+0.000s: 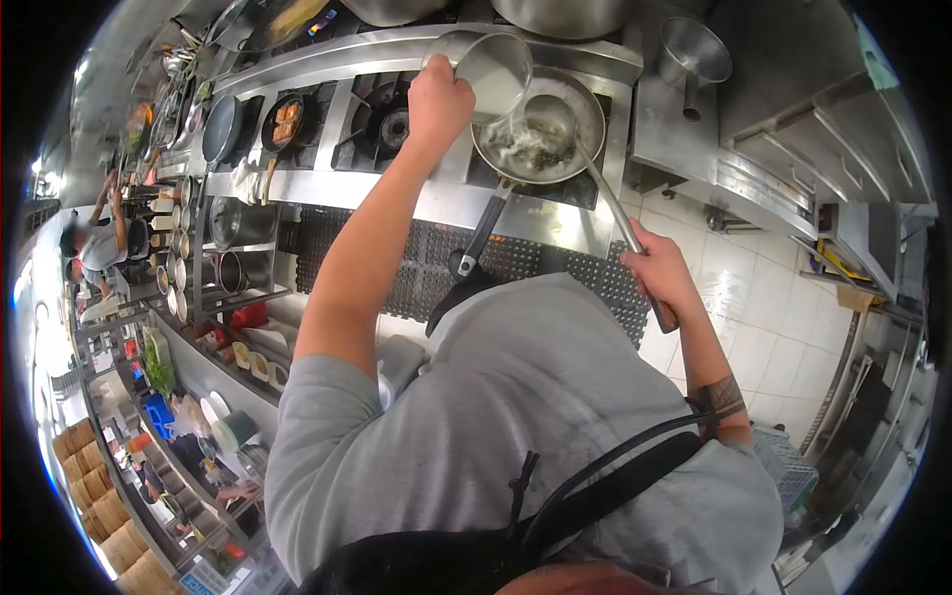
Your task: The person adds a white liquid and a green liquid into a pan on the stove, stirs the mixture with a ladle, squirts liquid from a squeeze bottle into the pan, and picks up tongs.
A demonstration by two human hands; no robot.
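My left hand [440, 101] is closed around a tilted round container [496, 71] with whitish liquid inside. The container is over a frying pan [591, 99] on the stove, and white liquid streams from its lip into the pan. Dark bits and pale liquid lie in the pan. In my right hand [658, 266] is a long-handled ladle [613, 203] with a brown grip end. Its bowl rests inside the pan, tilted among the contents. The pan's black handle [483, 235] points back toward my body, with neither hand on it.
Left along the stove are a burner [393, 127], a small pan with browned food pieces [287, 121] and a dark pan [221, 129]. Large pots stand behind. A conical strainer [694, 55] sits on the right steel counter [650, 139]. Another person [102, 243] stands far left.
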